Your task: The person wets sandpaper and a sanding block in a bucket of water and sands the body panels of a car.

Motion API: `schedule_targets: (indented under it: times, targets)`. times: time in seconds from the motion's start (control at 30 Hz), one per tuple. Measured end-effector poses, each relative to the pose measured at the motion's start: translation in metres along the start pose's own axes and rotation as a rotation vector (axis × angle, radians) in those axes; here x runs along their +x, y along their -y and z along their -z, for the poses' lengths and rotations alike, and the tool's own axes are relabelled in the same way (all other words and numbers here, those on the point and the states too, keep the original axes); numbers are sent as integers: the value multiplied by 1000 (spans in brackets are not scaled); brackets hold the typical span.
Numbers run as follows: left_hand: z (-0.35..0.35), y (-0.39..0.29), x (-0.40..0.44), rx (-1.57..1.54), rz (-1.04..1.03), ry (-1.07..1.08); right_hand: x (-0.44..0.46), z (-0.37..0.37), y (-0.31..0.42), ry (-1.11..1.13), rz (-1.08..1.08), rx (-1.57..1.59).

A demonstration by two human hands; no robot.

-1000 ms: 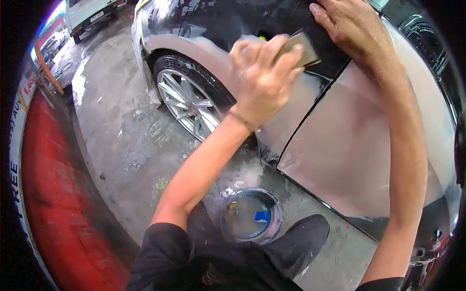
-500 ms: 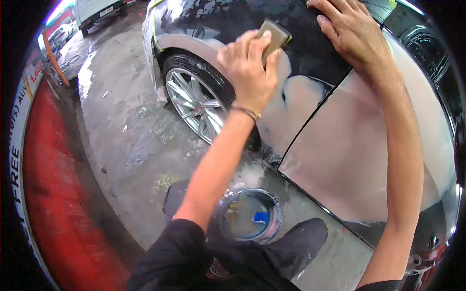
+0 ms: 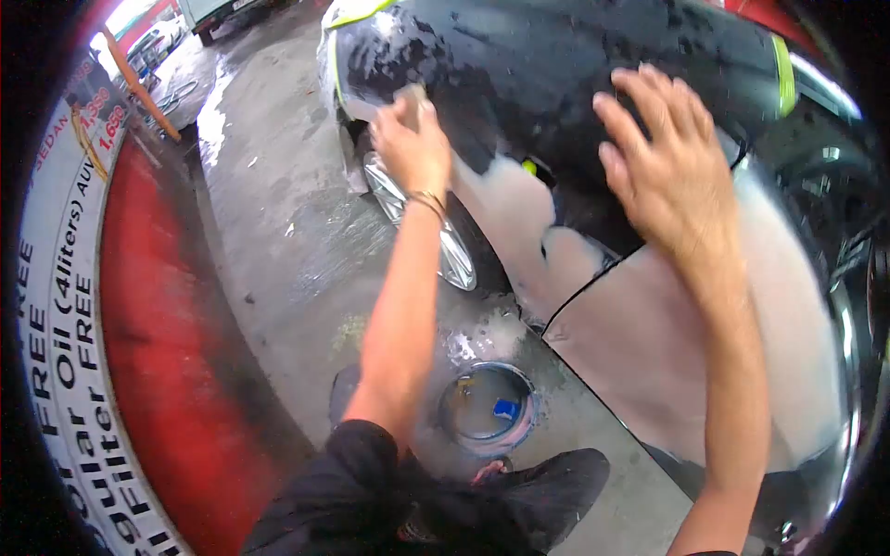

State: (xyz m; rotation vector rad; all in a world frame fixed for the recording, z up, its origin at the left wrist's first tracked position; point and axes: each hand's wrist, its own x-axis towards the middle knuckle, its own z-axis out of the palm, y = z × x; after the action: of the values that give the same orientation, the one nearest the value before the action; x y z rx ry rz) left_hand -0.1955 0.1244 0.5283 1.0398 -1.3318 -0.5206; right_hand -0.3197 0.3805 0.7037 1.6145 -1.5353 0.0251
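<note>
My left hand is closed around a small grey-brown sanding block, over the wheel arch of a car. Most of the block is hidden by my fingers. My right hand has its fingers apart and slightly bent over the wet black fender; whether it touches the surface I cannot tell. Pale pinkish-grey patches cover the lower fender and the door. Below my left hand is the silver-spoked wheel, partly hidden by my arm.
Between my legs stands a round bucket of cloudy water with a blue piece in it. Yellow-green tape edges the fender. A red, lettered sign board runs along the left. The concrete floor is wet.
My left hand has carried the sanding block left along the fender toward the front of the wheel arch. My right hand's fingers are more spread. The whole view has shifted.
</note>
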Motion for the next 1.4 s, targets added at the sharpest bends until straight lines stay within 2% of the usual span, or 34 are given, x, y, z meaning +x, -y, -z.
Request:
schedule_targets:
  times: [0.17,0.3,0.37,0.47,0.5,0.53,0.6,0.67,0.7,0.73,0.8,0.83,0.87,0.9,0.97,1.03,1.07,1.1,1.17,1.2,1.23,1.3,1.33,1.4]
  targets:
    - [24,-58,-100,-79,48,40,18,25,-3,233,-90,159]
    - [10,-47,-40,24,155,16,28,30,-7,334,-108,207]
    - [1,-40,19,185,432,20,29,32,-7,371,-126,226]
    - [13,-14,49,-53,607,170,27,26,-9,338,-117,227]
    - [36,-33,61,-117,676,211,28,29,-10,389,-115,230]
    - [48,-21,57,-236,680,159,29,31,-12,401,-110,232]
    - [104,-22,66,-258,728,106,38,37,-11,427,-120,262]
    - [192,-43,93,-269,909,108,45,43,-10,457,-142,315]
    - [243,-75,119,-281,993,106,46,46,-11,472,-137,326]
    - [286,-55,124,-261,942,61,50,50,-11,520,-146,332]
    - [372,-64,157,-210,1037,-65,53,55,-11,591,-155,328]
    - [410,-51,166,-147,1019,-158,55,57,-11,590,-163,346]
    - [453,6,157,-244,987,-261,59,59,-14,611,-171,336]
    - [479,-12,175,-221,987,-354,61,64,-11,640,-176,334]
    - [524,-6,195,-224,1050,-427,86,89,0,651,-293,430]
    - [529,-30,221,-335,1068,-408,118,110,27,726,-436,382]
    - [524,-44,232,-386,1085,-393,119,100,48,673,-559,397]
    - [519,-50,240,-427,1095,-280,116,83,74,623,-686,408]
    - [487,-76,264,-610,1110,-117,124,48,116,585,-1008,1059]
    - [465,-56,267,-750,1003,-12,146,44,135,839,-1326,1579]
    - [444,-78,283,-848,996,118,179,59,154,826,-1491,1884]
    - [409,-131,317,-999,977,361,264,102,175,805,-1376,2329]
    - [394,-144,332,-1050,964,476,296,114,186,792,-1388,2532]
    - [361,-158,366,-1107,955,654,336,102,212,808,-1267,2991]
